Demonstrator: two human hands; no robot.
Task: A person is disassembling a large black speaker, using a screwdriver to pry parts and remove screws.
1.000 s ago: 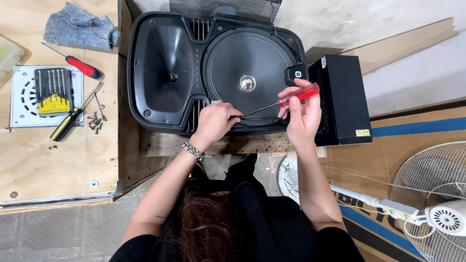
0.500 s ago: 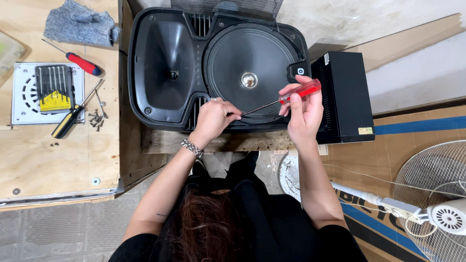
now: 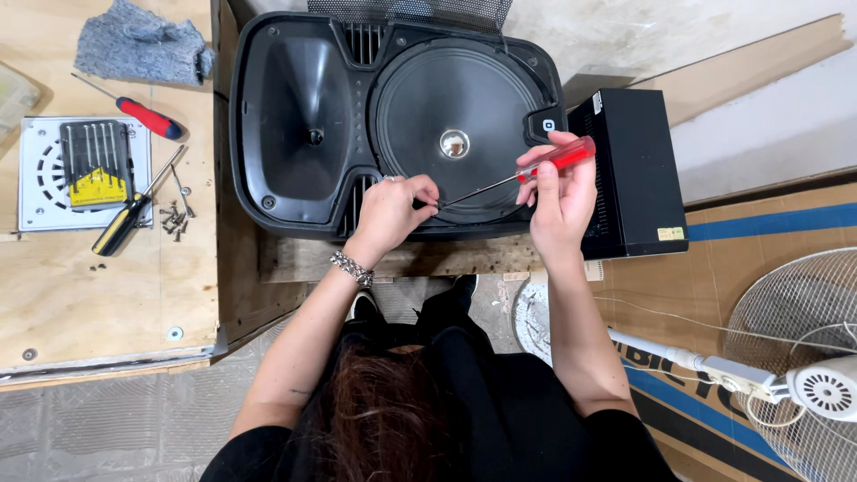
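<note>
Head view: the right hand clamps a red-handled screwdriver, its tip at the lower rim of the speaker on the tabletop; the left hand pinches closed at the tip; the thin, stiff tool looks light, best gripped by its handle; the cabinet looks heavy.

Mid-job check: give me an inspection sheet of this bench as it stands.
Surface: bare plywood bench.
Job's things: black plastic speaker cabinet lying face up; red-handled screwdriver with its tip at the lower cone rim.
Clutter: grey cloth, second red screwdriver, yellow-black screwdriver, loose screws, bit set.
Grippers: right hand grips the handle; left hand pinches at the tip.
Cables: thin white cord.
Surroundings: black box, white fan, cardboard.
</note>
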